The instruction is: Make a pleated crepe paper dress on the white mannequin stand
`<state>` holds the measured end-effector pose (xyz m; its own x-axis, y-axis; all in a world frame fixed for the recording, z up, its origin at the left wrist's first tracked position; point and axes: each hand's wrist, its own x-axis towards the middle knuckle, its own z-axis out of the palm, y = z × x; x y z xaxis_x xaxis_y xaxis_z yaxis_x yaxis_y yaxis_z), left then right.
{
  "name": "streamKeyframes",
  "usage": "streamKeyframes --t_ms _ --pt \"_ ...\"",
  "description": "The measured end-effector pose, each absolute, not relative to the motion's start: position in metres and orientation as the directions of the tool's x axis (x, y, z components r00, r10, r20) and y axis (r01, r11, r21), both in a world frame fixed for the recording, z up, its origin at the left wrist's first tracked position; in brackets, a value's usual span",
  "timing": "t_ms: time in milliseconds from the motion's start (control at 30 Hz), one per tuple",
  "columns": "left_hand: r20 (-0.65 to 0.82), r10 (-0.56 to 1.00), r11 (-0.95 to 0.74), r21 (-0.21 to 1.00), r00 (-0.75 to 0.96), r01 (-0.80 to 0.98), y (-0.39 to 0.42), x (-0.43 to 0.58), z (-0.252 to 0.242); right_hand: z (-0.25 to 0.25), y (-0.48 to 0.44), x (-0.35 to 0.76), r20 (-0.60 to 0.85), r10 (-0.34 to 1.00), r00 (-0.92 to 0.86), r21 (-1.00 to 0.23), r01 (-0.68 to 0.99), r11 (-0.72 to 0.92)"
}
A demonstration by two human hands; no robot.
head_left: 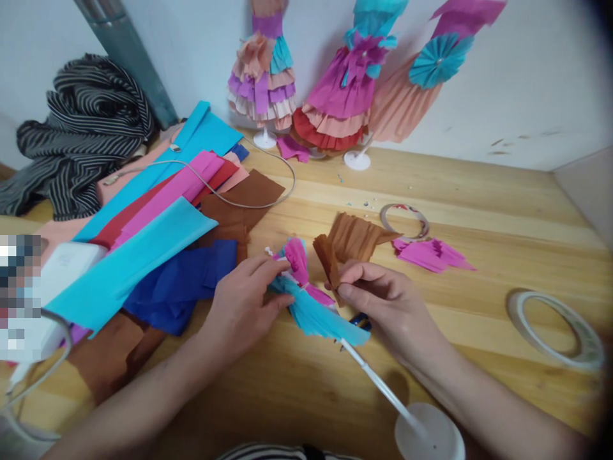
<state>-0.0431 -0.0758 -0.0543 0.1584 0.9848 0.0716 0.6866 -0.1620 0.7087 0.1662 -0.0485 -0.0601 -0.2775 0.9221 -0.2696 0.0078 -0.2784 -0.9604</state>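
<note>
My left hand (pixel 249 297) grips a small paper dress (pixel 318 310) of turquoise and magenta crepe paper near its top. The dress sits on a white stand (pixel 378 383) that lies tilted, its round base toward me. Between thumb and fingers, my right hand (pixel 378 291) pinches a gathered strip of brown crepe paper (pixel 328 262), close beside the dress. Just behind that strip lies a pleated brown crepe paper piece (pixel 357 237). A dark blue object (pixel 360 321) shows partly under my right hand; its kind is hidden.
Three finished-looking paper dresses (pixel 335 108) on stands line the wall. Two tape rolls (pixel 520 313) and magenta scraps (pixel 433 254) lie right. Coloured crepe sheets (pixel 138 262), a cable (pixel 225 201), a white power bank (pixel 67 268) and striped cloth (pixel 90 134) crowd the left.
</note>
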Motion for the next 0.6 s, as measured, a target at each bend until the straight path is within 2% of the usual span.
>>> streamKeyframes --t_ms 200,467,600 --pt "0.103 0.973 -0.222 0.667 0.207 0.711 -0.081 -0.045 -0.055 -0.056 -0.048 0.163 -0.247 0.936 -0.252 -0.969 0.047 -0.243" --pt "0.26 0.921 -0.389 0.554 0.29 0.736 -0.086 -0.047 -0.057 -0.044 -0.041 0.161 -0.157 0.967 -0.202 -0.982 0.134 -0.132" --pt "0.233 0.925 -0.38 0.535 0.3 0.755 -0.087 -0.044 -0.055 -0.034 -0.039 0.154 -0.183 0.949 -0.255 -0.976 0.162 -0.145"
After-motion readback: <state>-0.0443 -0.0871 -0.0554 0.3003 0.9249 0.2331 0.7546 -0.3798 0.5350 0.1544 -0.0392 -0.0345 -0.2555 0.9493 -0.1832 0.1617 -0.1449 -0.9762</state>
